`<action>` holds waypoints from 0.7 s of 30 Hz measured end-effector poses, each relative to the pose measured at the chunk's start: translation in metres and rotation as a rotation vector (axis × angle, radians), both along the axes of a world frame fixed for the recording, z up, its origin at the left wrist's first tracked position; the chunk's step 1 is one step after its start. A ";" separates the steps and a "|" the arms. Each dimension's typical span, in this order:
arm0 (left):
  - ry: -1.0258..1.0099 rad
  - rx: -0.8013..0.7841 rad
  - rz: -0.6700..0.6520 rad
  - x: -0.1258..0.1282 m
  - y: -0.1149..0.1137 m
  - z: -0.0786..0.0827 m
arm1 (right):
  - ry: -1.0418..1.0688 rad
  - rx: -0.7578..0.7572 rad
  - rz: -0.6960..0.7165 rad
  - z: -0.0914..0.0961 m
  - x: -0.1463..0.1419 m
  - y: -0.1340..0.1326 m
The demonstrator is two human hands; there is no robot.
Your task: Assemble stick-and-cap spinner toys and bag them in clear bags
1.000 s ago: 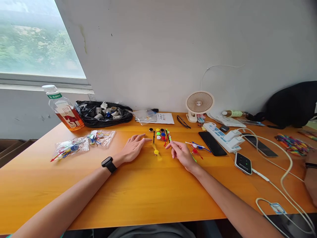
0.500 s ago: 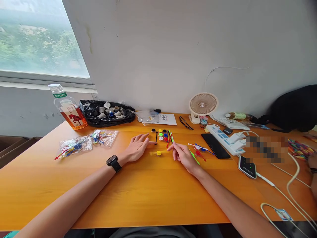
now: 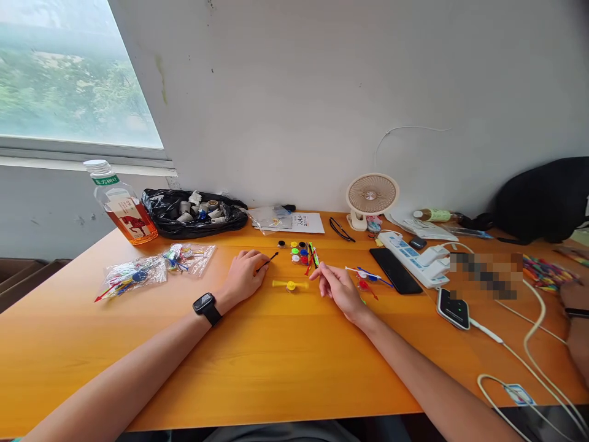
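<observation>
Pinched in left hand [image 3: 246, 275]: black stick [image 3: 269, 262]. Right hand [image 3: 338, 285] loosely curled, contents unclear. Apparently assembled: yellow piece [image 3: 289, 285], red-blue pieces [image 3: 368, 276]. Loose: coloured discs [image 3: 299, 252].

Table [image 3: 276, 368]: orange wooden top set against a white wall.
Far left: upright tea bottle [image 3: 120, 205]; just beside it a black plastic bag [image 3: 196, 212] with small rolls in it.
Left: two clear packets of coloured plastic pieces [image 3: 133, 276], side by side.
Middle: yellow piece [image 3: 289, 285] lying flat; behind it a cluster of coloured discs [image 3: 298, 252] and coloured sticks [image 3: 311, 255]; red and blue pieces [image 3: 368, 276] to the right.
Back edge: paper sheet [image 3: 308, 222], glasses [image 3: 340, 228], small desk fan [image 3: 370, 199], green bottle [image 3: 435, 215] on its side.
Right: black phone [image 3: 396, 270] touching a white power strip [image 3: 411, 253]; small device [image 3: 453, 307] on a white cable [image 3: 529, 331]; black bag [image 3: 543, 199].
</observation>
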State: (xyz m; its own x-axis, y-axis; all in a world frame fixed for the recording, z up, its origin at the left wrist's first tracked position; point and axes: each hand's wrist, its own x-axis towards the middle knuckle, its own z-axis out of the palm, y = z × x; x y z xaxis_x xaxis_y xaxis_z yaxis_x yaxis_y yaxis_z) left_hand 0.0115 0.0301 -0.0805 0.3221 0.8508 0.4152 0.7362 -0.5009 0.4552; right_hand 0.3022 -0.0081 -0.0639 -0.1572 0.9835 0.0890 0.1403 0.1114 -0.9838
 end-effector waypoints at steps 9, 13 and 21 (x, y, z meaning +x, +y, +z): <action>-0.039 -0.035 -0.001 0.000 0.001 -0.004 | -0.025 0.008 0.000 0.001 0.000 -0.001; -0.006 -0.031 -0.027 -0.001 0.001 -0.001 | -0.024 -0.014 -0.001 0.004 -0.003 -0.002; -0.062 -0.035 -0.015 -0.002 0.000 -0.002 | -0.050 -0.020 -0.002 0.006 -0.004 -0.003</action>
